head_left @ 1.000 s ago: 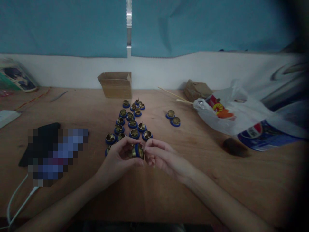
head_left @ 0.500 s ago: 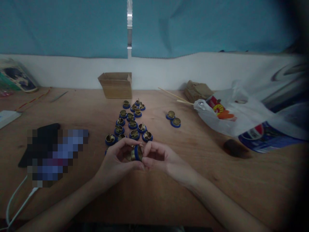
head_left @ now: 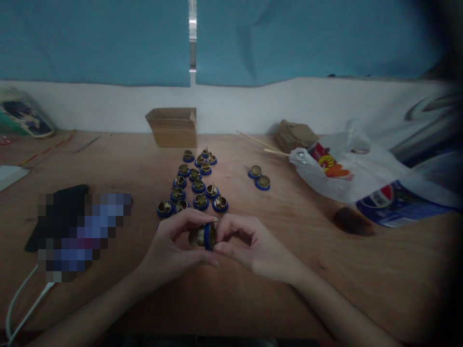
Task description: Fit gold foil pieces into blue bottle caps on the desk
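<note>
A round brass-coloured fitting with a blue ring (head_left: pixel 207 236) is held on edge above the near middle of the table. My left hand (head_left: pixel 171 246) curls round it from the left, with the thumb below and the fingers above. From the other side, my right hand (head_left: pixel 246 243) pinches at its right face with thumb and fingertips; what exactly those tips grip is hidden. Just beyond my hands, several similar fittings (head_left: pixel 198 186) stand in loose rows with their blue rings down. Two more fittings (head_left: pixel 263 182) sit apart to the right.
An open cardboard box (head_left: pixel 175 132) stands at the back by the wall. To the right lie a brown packet (head_left: pixel 295 136), thin sticks (head_left: pixel 253 140) and a white plastic bag (head_left: pixel 347 178). At left are a dark flat object (head_left: pixel 58 212), a blurred-out item (head_left: pixel 88 236) and white cables (head_left: pixel 27 308).
The held fitting has shifted slightly and shows more of its brass body on the left. My right hand has bent its fingers closer against its face. The fittings on the table have stayed put.
</note>
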`<state>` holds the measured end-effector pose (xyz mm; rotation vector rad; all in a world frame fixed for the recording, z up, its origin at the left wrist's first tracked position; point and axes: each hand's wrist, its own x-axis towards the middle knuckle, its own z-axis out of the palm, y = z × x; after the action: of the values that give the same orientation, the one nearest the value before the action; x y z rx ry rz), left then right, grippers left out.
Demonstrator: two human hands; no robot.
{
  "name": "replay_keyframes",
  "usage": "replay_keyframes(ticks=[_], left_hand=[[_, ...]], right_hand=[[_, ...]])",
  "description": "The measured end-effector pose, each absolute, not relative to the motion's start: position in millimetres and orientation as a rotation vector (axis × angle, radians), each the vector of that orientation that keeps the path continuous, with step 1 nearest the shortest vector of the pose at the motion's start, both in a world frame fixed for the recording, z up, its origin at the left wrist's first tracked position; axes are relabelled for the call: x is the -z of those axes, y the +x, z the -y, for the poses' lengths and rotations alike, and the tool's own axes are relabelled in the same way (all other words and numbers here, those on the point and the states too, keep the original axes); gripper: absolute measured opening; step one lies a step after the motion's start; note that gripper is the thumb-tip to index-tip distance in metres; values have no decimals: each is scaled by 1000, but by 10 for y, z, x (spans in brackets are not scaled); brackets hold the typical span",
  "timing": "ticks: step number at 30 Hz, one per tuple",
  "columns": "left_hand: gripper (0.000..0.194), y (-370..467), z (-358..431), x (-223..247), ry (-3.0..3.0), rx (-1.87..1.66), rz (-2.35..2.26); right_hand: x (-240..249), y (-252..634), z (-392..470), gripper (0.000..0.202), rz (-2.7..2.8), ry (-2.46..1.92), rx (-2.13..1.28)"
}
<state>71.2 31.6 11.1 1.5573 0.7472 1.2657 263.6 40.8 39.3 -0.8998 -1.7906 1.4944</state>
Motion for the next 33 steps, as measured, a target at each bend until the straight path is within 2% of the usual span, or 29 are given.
replay_keyframes(ticks=[3,7,8,13,20,33], left_hand=[[54,716,-312,-112,1576,-1240,-695],[16,724,-298,-169,1565,-1213,-698],[12,724,-294,-188,1564,-1210,-722],[15,719,-282,-232,1555,-1164,-781],[11,697,-282,-214,1580,-1136,-720],[11,723,-313,-203,1489,-1096,-692]], right_hand=[[-400,2659,-399,15,1889,-925,-1354],[-383,2670,-387,15,2044,-901,-1107],[-376,2671,-384,14,2098,-881,-1042],[-309,2657,-365,9,2341,-776,-740],[-196,2639,-320,18,2385,-746,-254],[-154,2639,-308,23,2406,-704,-44]])
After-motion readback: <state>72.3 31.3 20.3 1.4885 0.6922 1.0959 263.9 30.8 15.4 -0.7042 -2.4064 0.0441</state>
